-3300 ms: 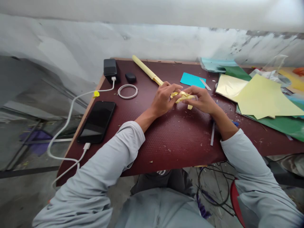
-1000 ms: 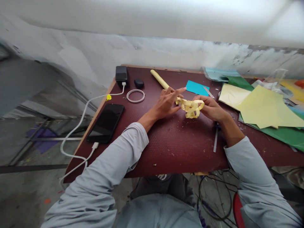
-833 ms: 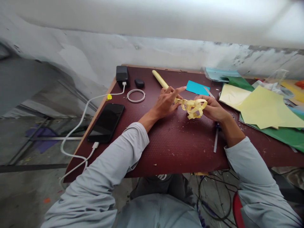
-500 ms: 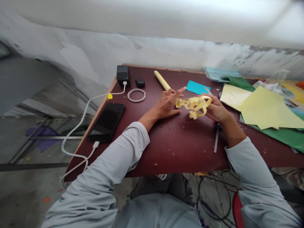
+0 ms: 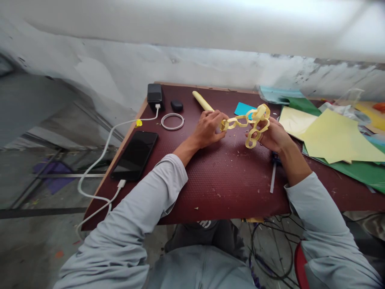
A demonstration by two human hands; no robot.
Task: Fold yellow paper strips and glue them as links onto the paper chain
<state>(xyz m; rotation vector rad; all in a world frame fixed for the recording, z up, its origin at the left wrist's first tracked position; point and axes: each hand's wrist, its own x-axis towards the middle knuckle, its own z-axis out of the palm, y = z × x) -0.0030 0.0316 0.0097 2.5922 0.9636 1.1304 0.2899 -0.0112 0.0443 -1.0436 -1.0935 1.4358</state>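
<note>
A pale yellow paper chain of looped strips stretches between my two hands above the table. My left hand is closed on the chain's left end, fingers and thumb pinching a link. Several links bunch up and hang down at my right hand, which grips the chain from the right. Behind my left hand lies a yellow paper roll, its near end partly hidden by the fingers. A blue card lies beyond the chain, partly covered by it. Near my right wrist is a glue gun or similar tool, mostly hidden.
On the left are a black phone, a charger with a white cable, a coiled ring and a black case. Yellow paper sheets and green sheets pile up at the right. A wall borders the table.
My left hand has gone from spread fingers beside the chain to closed on its left end. The chain is now drawn out, and its right bunch has lifted.
</note>
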